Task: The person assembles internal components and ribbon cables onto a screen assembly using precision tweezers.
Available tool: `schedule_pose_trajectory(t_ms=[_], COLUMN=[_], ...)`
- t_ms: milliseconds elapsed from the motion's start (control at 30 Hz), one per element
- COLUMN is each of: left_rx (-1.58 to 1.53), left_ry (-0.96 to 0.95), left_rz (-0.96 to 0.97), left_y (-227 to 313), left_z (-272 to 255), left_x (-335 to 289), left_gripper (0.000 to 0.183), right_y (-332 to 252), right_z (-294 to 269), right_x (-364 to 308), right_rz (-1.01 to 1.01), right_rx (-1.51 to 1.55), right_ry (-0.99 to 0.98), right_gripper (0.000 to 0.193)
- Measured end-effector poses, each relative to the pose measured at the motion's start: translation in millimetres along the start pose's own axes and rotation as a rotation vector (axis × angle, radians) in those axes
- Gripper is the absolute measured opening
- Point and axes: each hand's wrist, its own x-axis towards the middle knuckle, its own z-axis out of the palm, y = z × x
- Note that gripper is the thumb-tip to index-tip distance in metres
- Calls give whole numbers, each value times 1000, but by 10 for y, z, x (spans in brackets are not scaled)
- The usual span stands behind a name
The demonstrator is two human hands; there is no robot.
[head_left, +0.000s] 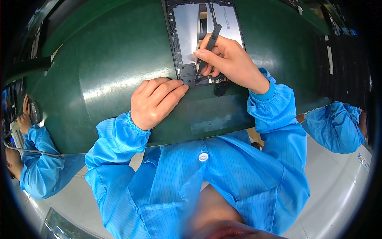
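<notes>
An opened tablet [187, 40] lies on the green mat, its inside facing up, with silvery battery panels in a black frame. My right hand [234, 61] is above its lower part, fingers closed around black tweezers [214, 36]. The tweezers slant down, their pointed tip at the tablet's lower edge, near the left corner. With fingers stretched and lying low, my left hand [157, 99] touches that same corner with its fingertips; its thumb is hidden. Part of the tablet's middle is covered by my right hand. A small black piece [221, 89] sticks out below the lower edge.
The green mat [119, 59] spreads to both sides, its near edge close to my body. At the left, another person's hand [24, 119] is by a round dark object. Another blue sleeve [334, 125] shows at the right, near a black ridged surface [342, 71].
</notes>
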Motion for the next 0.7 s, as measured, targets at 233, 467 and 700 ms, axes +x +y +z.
schedule_pose_trajectory(t_ms=[233, 467, 700], left_rx=[9, 174, 84], left_ry=[2, -119, -197], left_rz=[6, 78, 55], left_y=[-23, 21, -152], left_z=[4, -105, -233], left_x=[-41, 0, 92], left_gripper=[38, 49, 50], right_y=[-8, -18, -7], right_z=[25, 47, -31], right_x=[9, 29, 18], right_rz=[2, 3, -11], right_rx=[3, -1, 117], right_ry=[8, 13, 96], right_gripper=[31, 30, 25])
